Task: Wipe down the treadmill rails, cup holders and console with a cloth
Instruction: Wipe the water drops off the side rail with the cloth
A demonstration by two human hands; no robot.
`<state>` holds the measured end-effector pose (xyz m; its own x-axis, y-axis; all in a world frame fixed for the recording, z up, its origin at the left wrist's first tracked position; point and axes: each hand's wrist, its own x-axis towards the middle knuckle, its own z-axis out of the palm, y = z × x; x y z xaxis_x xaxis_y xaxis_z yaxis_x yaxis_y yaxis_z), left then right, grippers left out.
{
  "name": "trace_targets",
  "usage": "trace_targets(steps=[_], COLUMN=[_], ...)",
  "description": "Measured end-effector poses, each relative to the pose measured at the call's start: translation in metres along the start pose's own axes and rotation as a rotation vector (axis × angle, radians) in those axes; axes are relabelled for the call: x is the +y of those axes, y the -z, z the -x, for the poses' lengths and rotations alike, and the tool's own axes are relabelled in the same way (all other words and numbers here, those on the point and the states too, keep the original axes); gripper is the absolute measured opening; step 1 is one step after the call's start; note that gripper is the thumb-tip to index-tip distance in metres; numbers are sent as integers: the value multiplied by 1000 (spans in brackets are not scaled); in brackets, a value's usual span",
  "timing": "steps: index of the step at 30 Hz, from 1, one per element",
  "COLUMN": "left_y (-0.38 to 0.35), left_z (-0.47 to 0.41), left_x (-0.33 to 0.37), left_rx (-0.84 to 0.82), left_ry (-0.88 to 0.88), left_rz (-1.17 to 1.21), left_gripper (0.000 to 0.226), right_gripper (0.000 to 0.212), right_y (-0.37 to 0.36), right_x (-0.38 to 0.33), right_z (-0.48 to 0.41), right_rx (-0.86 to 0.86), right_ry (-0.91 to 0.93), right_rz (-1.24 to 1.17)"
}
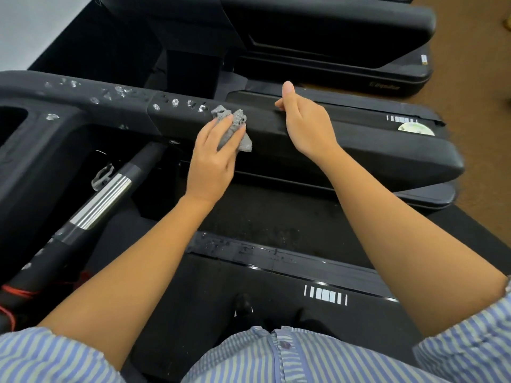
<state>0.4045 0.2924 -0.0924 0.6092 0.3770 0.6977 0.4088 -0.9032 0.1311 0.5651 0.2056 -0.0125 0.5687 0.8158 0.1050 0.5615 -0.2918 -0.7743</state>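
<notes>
A striped shirt fills the bottom edge of a view looking down from the person's head. Just beyond it, a dark shoe stands on the black treadmill belt. Past the belt's far edge runs a glossy side strip dotted with water droplets. To the left, a black handlebar with a ribbed silver section slants upward.

Both bare forearms reach forward to a wide black rail that crosses the view. The left hand rests on the rail's near face, its fingers slightly spread and pressing down on a crumpled grey cloth, which lies against the rail near its middle. Just right of the cloth, the right hand sits on the rail, fingers curled together over its far edge, thumb pointing up.

Left of the cloth, droplets bead along the rail's top. Beyond lies a second black treadmill, with brown floor at right.
</notes>
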Motion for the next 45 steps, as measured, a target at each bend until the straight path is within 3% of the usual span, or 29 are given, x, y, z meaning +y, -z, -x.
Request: trace_targets(steps=[9,16,23,31,34,37,41,45], left_y=[-12,3,-18,6,16,19,7,12], left_z=[0,5,-12,-14,-31,-57,-66,-68], left_x=[24,0,52,20,26,30,25,6], left_rx=[47,100,15,32,63,-22,-247,-289], left_ry=[-29,210,14,98,179,241,131,189], left_rz=[41,85,112,81,179,255,79,72], left_gripper=[30,32,28,36,52,58,36,34], right_gripper=[62,61,61,60,64,65,52,59], right_y=[-6,-9,-11,-17,-18,-19,-24,-26], right_x=[7,7,10,10,4,-1,4,4], right_z=[-4,-4,-5,-8,-14,-18,-17,-15], right_rx=[35,42,47,76,47,16,52,87], right_ry=[71,81,101,107,56,8,13,27], right_rz=[78,124,148,188,134,83,149,198])
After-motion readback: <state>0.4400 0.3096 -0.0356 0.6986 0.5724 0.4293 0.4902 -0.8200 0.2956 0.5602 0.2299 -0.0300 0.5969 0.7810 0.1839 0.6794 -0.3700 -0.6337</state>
